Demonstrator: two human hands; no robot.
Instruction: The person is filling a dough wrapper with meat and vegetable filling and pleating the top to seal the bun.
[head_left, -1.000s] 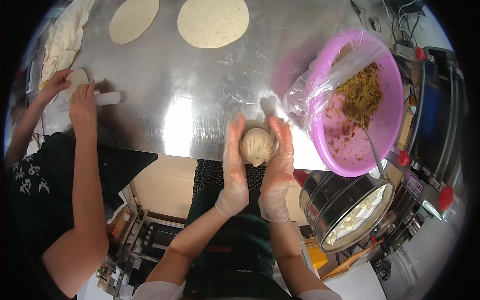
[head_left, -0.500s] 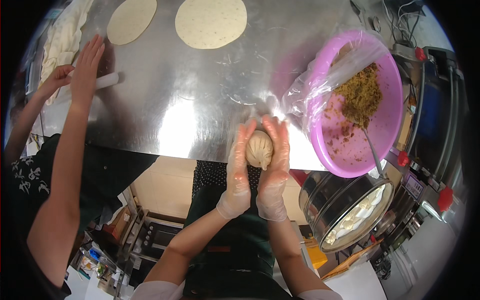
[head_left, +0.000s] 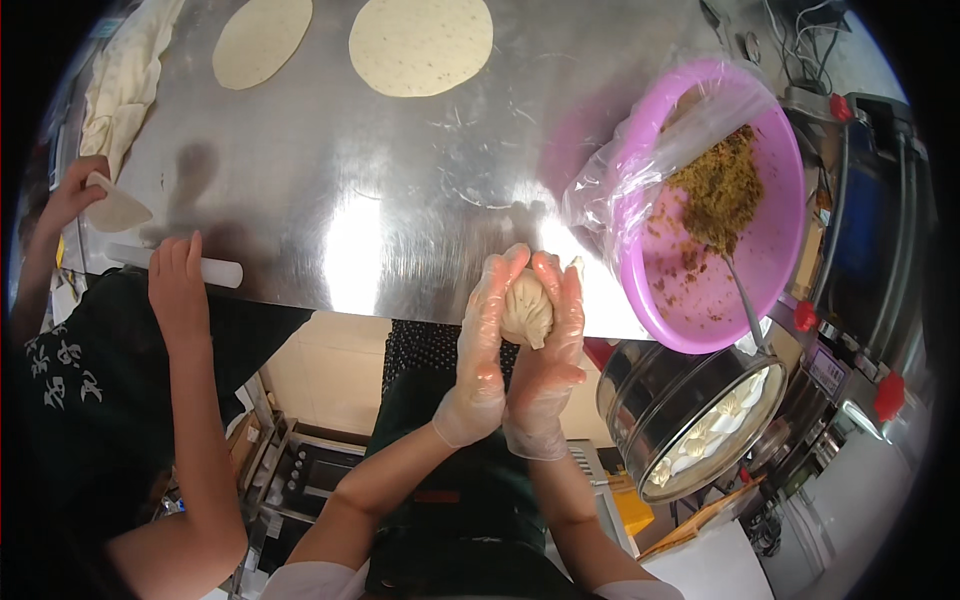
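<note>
Between my two gloved palms I hold a round, pleated bun (head_left: pixel 527 310) of pale dough, its gathered side facing me. My left hand (head_left: pixel 482 335) presses along one side of it, the fingers long and slightly curved. My right hand (head_left: pixel 556 335) cups the other side. Both wear clear plastic gloves. The bun is above the table's near edge. To the right stands a pink bowl (head_left: pixel 640 290) of crumbly brown-yellow filling (head_left: pixel 725 190), with a spoon (head_left: pixel 743 295) in it and plastic film (head_left: pixel 610 185) over its left rim.
Two flat dough rounds (head_left: pixel 421 45) (head_left: pixel 262 42) lie on the metal table (head_left: pixel 290 200). At the left, a co-worker holds a small dough piece (head_left: pixel 117 208), other hand on a white rolling pin (head_left: pixel 220 272). Below the bowl, a round steamer (head_left: pixel 640 410) holds several pleated buns.
The bun has turned and tilted between my palms, and my hands have shifted slightly. The co-worker has drawn the rolling pin toward the table's near edge and lifted a dough piece.
</note>
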